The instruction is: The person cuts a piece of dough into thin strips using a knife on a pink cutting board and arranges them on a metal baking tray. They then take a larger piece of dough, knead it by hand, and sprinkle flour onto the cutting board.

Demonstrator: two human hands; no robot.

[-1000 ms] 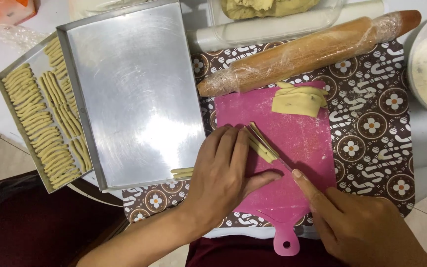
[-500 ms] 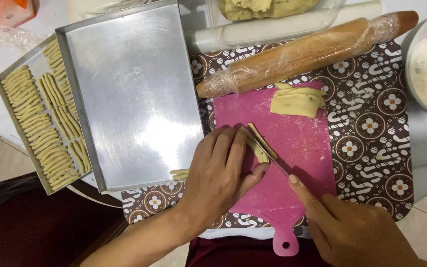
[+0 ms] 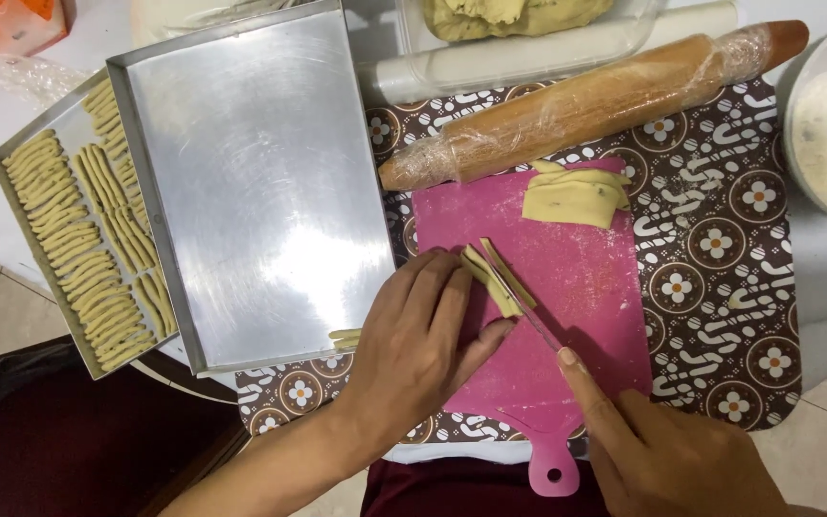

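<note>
Change since half a second back: the knife [image 3: 519, 304] has slid slightly toward 10 o'clock along the dough strip [image 3: 492, 278]; the left hand [image 3: 423, 349] has hardly shifted.

Left hand: flat on the pink cutting board [image 3: 586, 287], fingers [image 3: 442, 287] pressed together, tips steadying the strip from its 9 o'clock side, thumb under the blade line.

Right hand [image 3: 662, 450]: at 5 o'clock of the board, index finger stretched along the knife's back; the other fingers are out of frame, so their grip cannot be told.

Step in hand, judged: slicing thin sticks. It would go best with the blade parallel to the earlier cut, light even pressure, and left fingertips kept clear of the edge.

Dough strip: pale yellow, soft, narrow, lying diagonally near the board's centre, partly split lengthwise.

Nearby: folded dough sheet [image 3: 574, 196] at the board's 1 o'clock; wrapped rolling pin [image 3: 576, 105] at 12; metal tray [image 3: 260, 182] at 9; farther tray of cut sticks [image 3: 78, 249].
</note>
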